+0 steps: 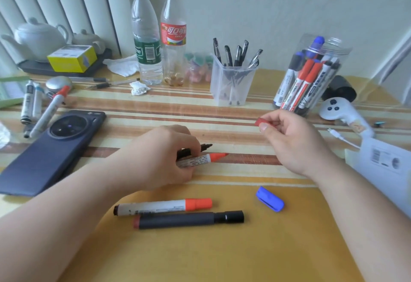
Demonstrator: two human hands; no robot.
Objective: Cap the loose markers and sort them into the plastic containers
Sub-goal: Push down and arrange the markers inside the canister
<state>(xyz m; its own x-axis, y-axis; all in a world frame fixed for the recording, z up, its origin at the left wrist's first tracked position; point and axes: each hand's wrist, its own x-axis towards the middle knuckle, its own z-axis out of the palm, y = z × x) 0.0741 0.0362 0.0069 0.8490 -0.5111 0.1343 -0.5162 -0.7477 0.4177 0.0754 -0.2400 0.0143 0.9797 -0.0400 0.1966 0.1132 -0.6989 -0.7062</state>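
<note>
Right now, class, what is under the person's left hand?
Under the left hand: an uncapped red marker and an uncapped black marker, tips showing. Their barrels are mostly covered.

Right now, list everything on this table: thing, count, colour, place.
uncapped markers: two, red and black tips, under left hand
capped markers: two, red-capped and black, near centre
blue cap: one, near right
red cap: one, in right hand
round jar: one, clear, holds markers, far right
pen cup: one, clear, holds black pens, far centre
bottles: two, clear, far centre
phone: one, dark, left
loose markers: several, far left
teapot: one, white, far left
left hand: grips markers
right hand: pinches cap
</note>
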